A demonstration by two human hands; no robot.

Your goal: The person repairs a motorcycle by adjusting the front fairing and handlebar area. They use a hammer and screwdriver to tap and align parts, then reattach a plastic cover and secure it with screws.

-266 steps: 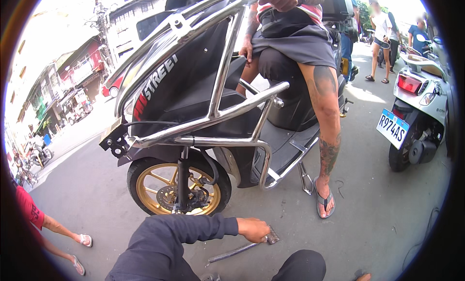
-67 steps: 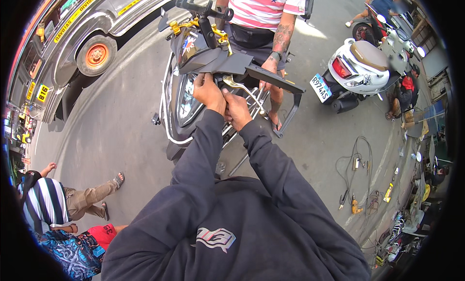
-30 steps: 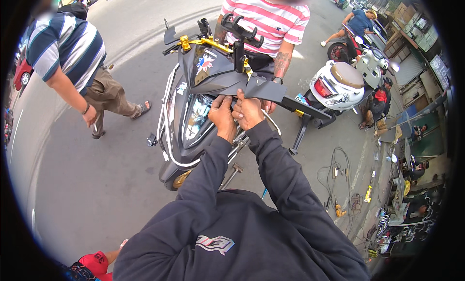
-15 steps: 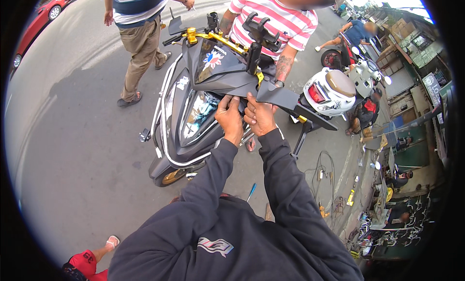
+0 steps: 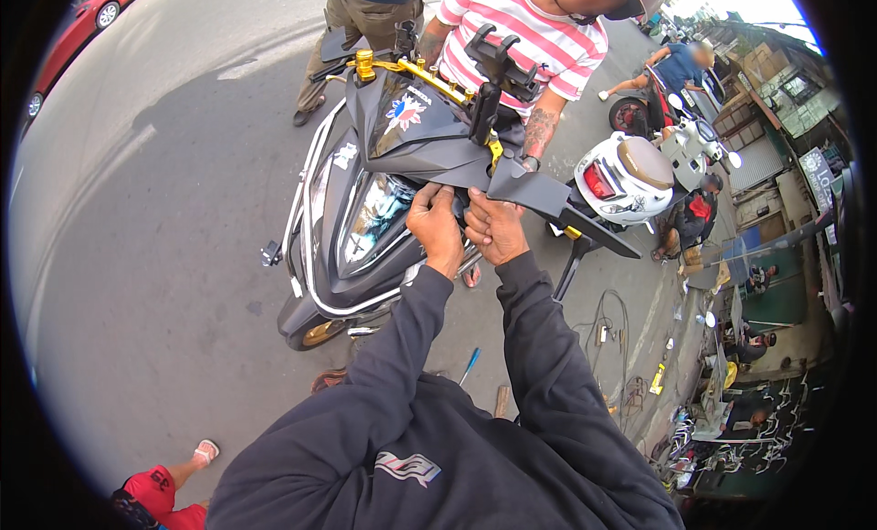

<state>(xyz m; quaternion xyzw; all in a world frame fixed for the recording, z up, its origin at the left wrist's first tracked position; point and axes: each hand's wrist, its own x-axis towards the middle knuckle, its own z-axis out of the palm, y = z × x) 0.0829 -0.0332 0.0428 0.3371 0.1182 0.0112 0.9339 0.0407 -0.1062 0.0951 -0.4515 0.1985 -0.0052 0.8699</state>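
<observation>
A dark grey scooter (image 5: 365,238) stands before me, its nose toward the lower left and gold parts on its handlebar. My left hand (image 5: 436,227) is closed, fingertips pinched against the lower edge of the upper front fairing panel (image 5: 448,167), beside the headlight (image 5: 379,217). Close by on the right, my right hand (image 5: 494,227) is also closed, its index finger and thumb up at the same panel edge below the mirror (image 5: 528,190). Whatever lies between the fingertips is hidden by the hands and the panel.
A person in a pink-striped shirt (image 5: 512,37) stands behind the handlebar; another in brown trousers (image 5: 343,50) is further left. A white scooter (image 5: 617,178) is parked at the right. A blue-handled tool (image 5: 470,364) and a cable (image 5: 603,333) lie on the ground.
The person in brown trousers has walked right, behind the scooter's handlebar. My right hand has shifted slightly right and down; my left hand stays at the panel edge.
</observation>
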